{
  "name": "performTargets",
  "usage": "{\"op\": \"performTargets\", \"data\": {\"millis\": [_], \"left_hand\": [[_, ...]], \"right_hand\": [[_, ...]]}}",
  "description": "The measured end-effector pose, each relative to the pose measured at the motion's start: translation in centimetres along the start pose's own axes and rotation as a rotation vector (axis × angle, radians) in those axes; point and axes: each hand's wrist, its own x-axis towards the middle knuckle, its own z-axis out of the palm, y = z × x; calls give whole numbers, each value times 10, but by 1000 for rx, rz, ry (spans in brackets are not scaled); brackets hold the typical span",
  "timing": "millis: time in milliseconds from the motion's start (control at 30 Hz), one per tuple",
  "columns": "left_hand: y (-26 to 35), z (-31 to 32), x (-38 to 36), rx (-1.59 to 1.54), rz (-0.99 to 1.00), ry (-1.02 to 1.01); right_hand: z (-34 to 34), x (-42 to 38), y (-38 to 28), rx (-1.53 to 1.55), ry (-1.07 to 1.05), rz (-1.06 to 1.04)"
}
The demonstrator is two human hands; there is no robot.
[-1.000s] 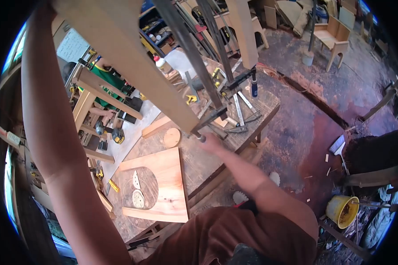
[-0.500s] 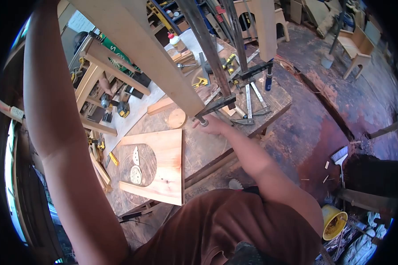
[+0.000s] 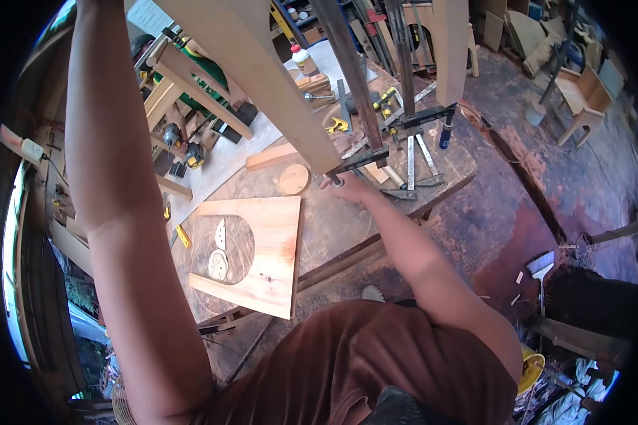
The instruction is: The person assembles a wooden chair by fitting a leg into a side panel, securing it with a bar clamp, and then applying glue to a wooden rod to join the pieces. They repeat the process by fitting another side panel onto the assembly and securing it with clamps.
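My right hand (image 3: 349,190) is closed around the screw end of a metal bar clamp (image 3: 361,160), under the lower end of a long pale board (image 3: 283,85). My left arm (image 3: 113,142) reaches up along the left side, and its hand is beyond the top edge. A second bar clamp (image 3: 429,115) with a blue handle (image 3: 445,137) grips another upright board (image 3: 451,57). Below my right hand, a wooden panel with a rounded cutout (image 3: 276,248) lies on the workbench (image 3: 333,234). Sanding discs (image 3: 218,264) show inside the cutout.
A round wood disc (image 3: 294,179), a glue bottle (image 3: 304,60), squares (image 3: 411,163) and yellow clamps (image 3: 337,125) lie on the bench. A co-worker in green (image 3: 195,71) is beside a wooden frame and drill (image 3: 171,134). A bench seat (image 3: 581,95) and broom (image 3: 541,265) are at right.
The view has shifted, so the bench and boards appear farther right. My right hand stays at the clamp's screw end. My left arm remains raised.
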Motion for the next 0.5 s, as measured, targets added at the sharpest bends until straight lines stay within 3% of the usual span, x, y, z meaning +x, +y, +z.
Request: {"op": "performTargets", "data": {"millis": [33,67,133,167,200,267,333,400,467,500], "left_hand": [[-5,-13,1,-108,96,-238],[-3,-11,-3,-108,109,-237],[3,-8,-7,-123,143,-196],[13,-10,8,-77,31,-119],[8,-18,-5,-172,94,-218],[7,-29,7,-114,2,-47],[4,-42,6,-105,32,-21],[2,-46,9,-165,37,-72],[2,-44,9,-191,56,-45],[2,-45,9,-179,46,-37]], "right_hand": [[8,4,0,-102,164,-115],[18,7,0,-110,166,-125],[39,12,-1,-239,576,151],[47,11,-5,-229,646,213],[51,8,-7,-234,642,199],[50,-5,-12,-143,633,59],[43,-17,2,-206,562,107],[49,-23,47,-693,526,82],[34,-90,-24,-673,72,-69],[25,-109,-65,-688,83,-78]]}}
